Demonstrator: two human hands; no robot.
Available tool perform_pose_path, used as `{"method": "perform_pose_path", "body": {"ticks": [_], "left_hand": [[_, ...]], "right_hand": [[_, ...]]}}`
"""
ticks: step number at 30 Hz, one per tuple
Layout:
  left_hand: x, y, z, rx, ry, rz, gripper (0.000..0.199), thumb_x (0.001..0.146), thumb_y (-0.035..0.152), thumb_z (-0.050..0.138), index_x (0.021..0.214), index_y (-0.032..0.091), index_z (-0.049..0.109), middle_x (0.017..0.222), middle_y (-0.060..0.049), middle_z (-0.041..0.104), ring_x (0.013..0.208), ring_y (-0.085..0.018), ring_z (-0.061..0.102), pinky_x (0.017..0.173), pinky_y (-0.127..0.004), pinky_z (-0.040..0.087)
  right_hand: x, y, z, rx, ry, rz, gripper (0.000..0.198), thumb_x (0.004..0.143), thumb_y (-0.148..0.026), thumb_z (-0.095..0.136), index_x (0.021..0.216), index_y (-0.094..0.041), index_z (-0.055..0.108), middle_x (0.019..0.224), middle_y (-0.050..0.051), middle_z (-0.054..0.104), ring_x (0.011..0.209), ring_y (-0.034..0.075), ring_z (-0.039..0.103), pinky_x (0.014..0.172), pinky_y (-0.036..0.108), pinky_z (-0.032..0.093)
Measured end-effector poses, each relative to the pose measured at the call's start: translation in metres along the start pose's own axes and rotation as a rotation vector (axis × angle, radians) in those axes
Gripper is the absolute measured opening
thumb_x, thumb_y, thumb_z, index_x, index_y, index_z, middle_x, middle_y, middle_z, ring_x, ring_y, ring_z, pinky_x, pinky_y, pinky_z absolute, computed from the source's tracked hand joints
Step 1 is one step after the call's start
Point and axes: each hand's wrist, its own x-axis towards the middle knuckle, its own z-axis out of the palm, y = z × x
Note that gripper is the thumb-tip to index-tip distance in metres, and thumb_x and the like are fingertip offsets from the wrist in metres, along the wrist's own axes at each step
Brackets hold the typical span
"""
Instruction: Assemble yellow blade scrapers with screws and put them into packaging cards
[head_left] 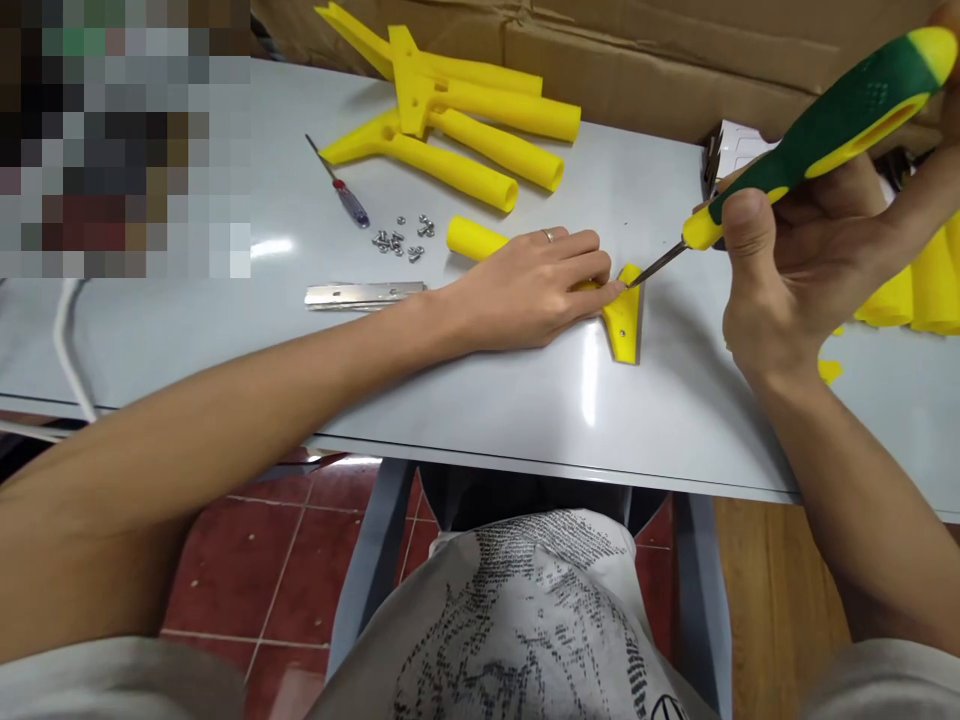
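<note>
My left hand [536, 290] is wrapped over a yellow plastic scraper [622, 325], pressing it flat to the table. The scraper's tubular handle pokes out on the left, and its flared head with a thin metal edge and a small screw shows on the right. In my right hand [787, 250] is a large green and yellow screwdriver [814, 135], tilted so its shaft points down-left. Its tip meets the scraper head beside my left fingertips; whether it sits in a screw is hidden.
Several yellow scraper handles [457, 165] lie at the back, before a cardboard box [637, 80]. A small screwdriver [349, 200], loose screws [390, 240] and metal blades [360, 295] rest at left. More yellow parts [889, 290] lie at right. The table's front edge is near my lap.
</note>
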Motion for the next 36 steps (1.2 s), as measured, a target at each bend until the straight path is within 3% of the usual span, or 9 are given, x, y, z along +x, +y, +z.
{"method": "perform_pose_path", "body": {"ticks": [5, 10, 12, 17, 23, 27, 30, 34, 36], "left_hand": [[0.0, 0.001, 0.0, 0.006, 0.019, -0.01, 0.037, 0.121, 0.028, 0.04, 0.134, 0.021, 0.073, 0.114, -0.012, 0.074, 0.114, -0.027, 0.068, 0.092, -0.043, 0.056], [0.0, 0.0, -0.001, 0.002, 0.006, -0.008, 0.037, 0.12, 0.027, 0.04, 0.136, 0.021, 0.073, 0.117, -0.012, 0.075, 0.115, -0.027, 0.068, 0.094, -0.044, 0.056], [0.0, 0.0, -0.001, 0.019, -0.004, 0.003, 0.038, 0.12, 0.027, 0.039, 0.137, 0.021, 0.072, 0.116, -0.012, 0.074, 0.115, -0.027, 0.069, 0.094, -0.044, 0.057], [0.001, 0.0, -0.002, 0.03, -0.01, 0.014, 0.037, 0.121, 0.027, 0.039, 0.136, 0.02, 0.073, 0.115, -0.012, 0.074, 0.115, -0.027, 0.068, 0.092, -0.043, 0.056], [-0.001, 0.002, 0.001, -0.025, 0.012, -0.026, 0.034, 0.119, 0.026, 0.043, 0.135, 0.021, 0.073, 0.119, -0.013, 0.075, 0.118, -0.027, 0.068, 0.098, -0.046, 0.057], [-0.001, 0.002, 0.006, -0.022, 0.018, -0.037, 0.037, 0.12, 0.028, 0.039, 0.137, 0.022, 0.072, 0.12, -0.013, 0.075, 0.122, -0.028, 0.069, 0.1, -0.049, 0.058], [0.0, 0.002, 0.007, -0.027, 0.012, -0.047, 0.037, 0.12, 0.028, 0.039, 0.137, 0.023, 0.071, 0.121, -0.013, 0.075, 0.123, -0.029, 0.069, 0.101, -0.05, 0.058], [0.0, 0.002, 0.005, -0.032, 0.002, -0.044, 0.036, 0.12, 0.026, 0.041, 0.138, 0.022, 0.071, 0.123, -0.013, 0.075, 0.123, -0.029, 0.068, 0.101, -0.048, 0.058], [-0.001, 0.002, 0.004, -0.029, 0.011, -0.033, 0.035, 0.119, 0.025, 0.041, 0.137, 0.021, 0.072, 0.123, -0.013, 0.075, 0.121, -0.028, 0.067, 0.099, -0.047, 0.057]], "right_hand": [[0.005, -0.003, 0.014, -0.038, -0.031, -0.095, 0.078, 0.098, -0.09, 0.061, 0.167, -0.06, 0.042, 0.179, -0.007, 0.037, 0.136, 0.029, 0.076, 0.078, 0.035, 0.076], [0.02, 0.008, 0.009, -0.139, -0.005, -0.52, 0.076, 0.089, -0.079, 0.08, 0.158, -0.059, 0.054, 0.166, -0.008, 0.04, 0.098, 0.011, 0.07, 0.082, 0.033, 0.07], [0.025, 0.012, 0.008, -0.13, -0.005, -0.581, 0.075, 0.09, -0.078, 0.079, 0.158, -0.058, 0.054, 0.166, -0.007, 0.04, 0.09, 0.01, 0.067, 0.079, 0.034, 0.069], [0.028, 0.017, 0.014, -0.05, -0.035, -0.581, 0.068, 0.095, -0.07, 0.073, 0.159, -0.055, 0.053, 0.17, -0.005, 0.036, 0.092, 0.013, 0.073, 0.076, 0.039, 0.072], [0.026, 0.021, 0.015, -0.025, -0.036, -0.536, 0.077, 0.091, -0.081, 0.071, 0.159, -0.054, 0.05, 0.168, 0.0, 0.04, 0.104, 0.022, 0.074, 0.082, 0.049, 0.075], [0.026, 0.021, 0.015, 0.035, -0.013, -0.612, 0.076, 0.09, -0.08, 0.073, 0.158, -0.053, 0.052, 0.167, -0.002, 0.035, 0.1, 0.019, 0.075, 0.08, 0.047, 0.074], [0.026, 0.018, 0.015, -0.016, -0.04, -0.561, 0.071, 0.093, -0.072, 0.074, 0.158, -0.053, 0.053, 0.167, -0.004, 0.032, 0.101, 0.017, 0.076, 0.085, 0.045, 0.073], [0.025, 0.017, 0.013, -0.057, 0.015, -0.572, 0.08, 0.088, -0.088, 0.073, 0.156, -0.052, 0.05, 0.166, -0.002, 0.035, 0.094, 0.016, 0.076, 0.076, 0.042, 0.073], [0.026, 0.019, 0.012, -0.073, 0.011, -0.451, 0.095, 0.08, -0.098, 0.072, 0.157, -0.052, 0.043, 0.171, -0.001, 0.031, 0.1, 0.019, 0.075, 0.079, 0.046, 0.074]]}}
